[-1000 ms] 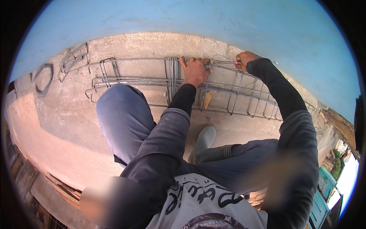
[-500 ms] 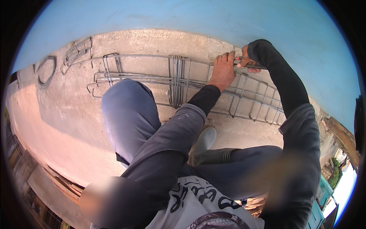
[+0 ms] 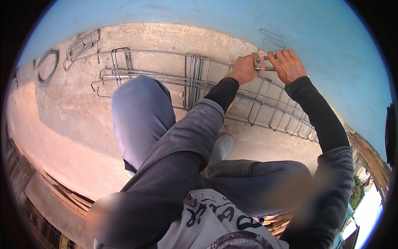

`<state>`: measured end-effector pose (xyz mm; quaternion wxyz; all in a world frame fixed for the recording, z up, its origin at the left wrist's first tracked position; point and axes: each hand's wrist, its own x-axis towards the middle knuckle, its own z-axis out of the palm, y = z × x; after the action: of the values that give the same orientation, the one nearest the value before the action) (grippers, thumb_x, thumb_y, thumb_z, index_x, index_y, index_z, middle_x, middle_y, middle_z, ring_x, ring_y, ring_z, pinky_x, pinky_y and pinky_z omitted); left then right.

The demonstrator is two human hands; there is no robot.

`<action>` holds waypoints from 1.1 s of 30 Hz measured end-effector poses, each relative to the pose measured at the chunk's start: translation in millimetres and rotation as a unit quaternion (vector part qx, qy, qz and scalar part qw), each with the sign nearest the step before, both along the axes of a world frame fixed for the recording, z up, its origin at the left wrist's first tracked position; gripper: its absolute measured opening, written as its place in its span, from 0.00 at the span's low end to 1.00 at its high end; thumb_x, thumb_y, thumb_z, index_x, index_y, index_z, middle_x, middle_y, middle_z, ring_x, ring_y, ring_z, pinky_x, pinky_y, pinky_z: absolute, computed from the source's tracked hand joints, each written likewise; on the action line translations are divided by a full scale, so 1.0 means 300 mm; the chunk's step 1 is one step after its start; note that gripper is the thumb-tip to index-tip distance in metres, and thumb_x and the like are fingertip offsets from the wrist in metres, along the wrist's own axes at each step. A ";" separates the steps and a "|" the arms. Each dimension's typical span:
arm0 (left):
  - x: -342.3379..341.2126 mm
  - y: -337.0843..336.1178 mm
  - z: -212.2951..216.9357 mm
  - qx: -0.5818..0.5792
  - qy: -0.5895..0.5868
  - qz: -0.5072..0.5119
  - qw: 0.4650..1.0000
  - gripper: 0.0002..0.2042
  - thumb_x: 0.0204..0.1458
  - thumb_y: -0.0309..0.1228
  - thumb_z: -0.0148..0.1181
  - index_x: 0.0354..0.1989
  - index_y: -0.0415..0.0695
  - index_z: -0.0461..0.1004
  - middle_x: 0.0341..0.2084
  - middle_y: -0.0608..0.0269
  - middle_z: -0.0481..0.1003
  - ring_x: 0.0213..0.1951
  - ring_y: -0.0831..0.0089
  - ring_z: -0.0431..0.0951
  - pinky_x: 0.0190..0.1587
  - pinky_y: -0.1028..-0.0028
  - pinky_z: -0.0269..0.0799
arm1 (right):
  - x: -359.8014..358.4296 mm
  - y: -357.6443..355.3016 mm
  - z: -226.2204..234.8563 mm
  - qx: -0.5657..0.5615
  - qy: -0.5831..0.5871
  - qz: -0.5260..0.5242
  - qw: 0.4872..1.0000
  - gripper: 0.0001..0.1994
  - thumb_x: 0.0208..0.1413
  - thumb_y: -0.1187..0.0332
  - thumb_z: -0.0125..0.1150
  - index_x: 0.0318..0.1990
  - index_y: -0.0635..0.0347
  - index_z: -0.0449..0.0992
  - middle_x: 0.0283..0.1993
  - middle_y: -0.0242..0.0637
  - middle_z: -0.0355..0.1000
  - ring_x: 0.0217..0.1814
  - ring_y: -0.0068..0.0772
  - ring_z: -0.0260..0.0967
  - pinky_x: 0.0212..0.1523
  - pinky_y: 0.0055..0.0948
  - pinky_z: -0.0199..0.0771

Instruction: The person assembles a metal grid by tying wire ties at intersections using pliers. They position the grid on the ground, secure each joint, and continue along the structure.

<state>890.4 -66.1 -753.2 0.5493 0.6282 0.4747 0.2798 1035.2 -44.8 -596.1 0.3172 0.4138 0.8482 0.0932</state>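
Note:
A long cage of steel rebar (image 3: 265, 95) with square stirrups lies across the concrete floor before me. My left hand (image 3: 244, 68) is closed at its far top bar, by the head of a pair of pincers; what its fingers pinch is hidden. My right hand (image 3: 288, 66) grips the pincers (image 3: 265, 69) by their dark handles with red bands. The handles stand apart, and the jaws are mostly hidden by my left hand. Thin wire (image 3: 271, 38) loops up past my right hand against the blue wall. Several stirrups are bunched together (image 3: 194, 81) left of my hands.
The blue wall (image 3: 186, 14) rises just beyond the cage. A wire coil (image 3: 48, 66) and small bent bars (image 3: 83, 45) lie at the far left. My knee (image 3: 143, 103) and grey boot (image 3: 222, 147) are close to the cage. Timber (image 3: 367, 153) lies at the right.
My right hand has swung round from a bent-wrist grip to lie over the handles, which now show spread. The wire loop has come into sight. My left hand stays at the bar.

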 end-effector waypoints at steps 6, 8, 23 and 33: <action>0.078 -0.075 0.059 0.232 0.051 0.147 0.960 0.15 0.47 0.31 0.64 0.45 0.50 0.74 0.27 0.58 0.79 0.35 0.60 0.79 0.45 0.61 0.65 | 0.001 0.066 -0.018 -0.195 0.034 -0.281 0.939 0.14 0.53 0.61 0.64 0.42 0.61 0.80 0.36 0.47 0.77 0.41 0.44 0.77 0.44 0.42 0.75; 0.087 -0.061 0.056 0.153 0.084 0.073 0.982 0.10 0.48 0.31 0.63 0.40 0.50 0.77 0.25 0.59 0.78 0.35 0.60 0.79 0.45 0.61 0.64 | 0.058 0.069 -0.068 -0.208 0.073 -0.369 0.903 0.16 0.49 0.58 0.70 0.39 0.62 0.82 0.31 0.48 0.77 0.37 0.43 0.77 0.41 0.41 0.75; 0.126 -0.068 0.051 0.115 0.198 0.002 0.973 0.05 0.53 0.33 0.60 0.27 0.51 0.80 0.18 0.60 0.77 0.28 0.62 0.79 0.45 0.61 0.60 | 0.217 -0.048 -0.227 -0.213 0.224 -0.399 0.863 0.14 0.48 0.58 0.70 0.37 0.59 0.83 0.24 0.42 0.73 0.28 0.36 0.72 0.37 0.38 0.72; 0.098 -0.141 0.157 0.289 0.176 0.082 0.937 0.27 0.54 0.26 0.56 0.64 0.48 0.62 0.45 0.59 0.69 0.52 0.63 0.68 0.56 0.54 0.54 | 0.068 0.169 -0.015 -0.457 0.127 -0.608 0.637 0.20 0.59 0.61 0.61 0.30 0.79 0.75 0.22 0.52 0.74 0.17 0.43 0.74 0.18 0.38 0.76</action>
<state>920.0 -108.3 -706.1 0.2266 0.7584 0.5119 0.3339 1055.7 5.9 -600.5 0.3395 0.6463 0.3715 -0.5736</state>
